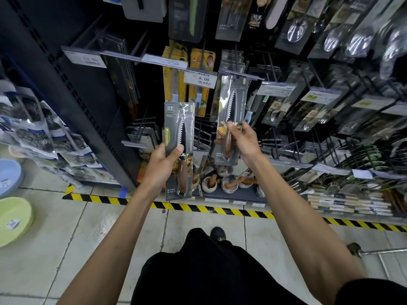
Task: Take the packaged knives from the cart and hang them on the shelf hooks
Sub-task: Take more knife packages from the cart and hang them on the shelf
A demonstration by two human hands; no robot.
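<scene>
Left hand (161, 165) grips knife pack (179, 128) by lower half, thumb across front; pack upright, clear of shelf (92, 102). Right hand (242, 139) pinches second knife pack (230, 100) mid-card, top edge just under label strip (242, 75) at hook front.

Risks: hang hole misses hook tip, so pack slips to floor; one-hand pinch lets card twist; neighbouring packs get knocked.

Unclear: hole vs hook tip blurred, can't tell if threaded. Cart mostly out of frame; only metal bar (383, 251) shows lower right.
</scene>
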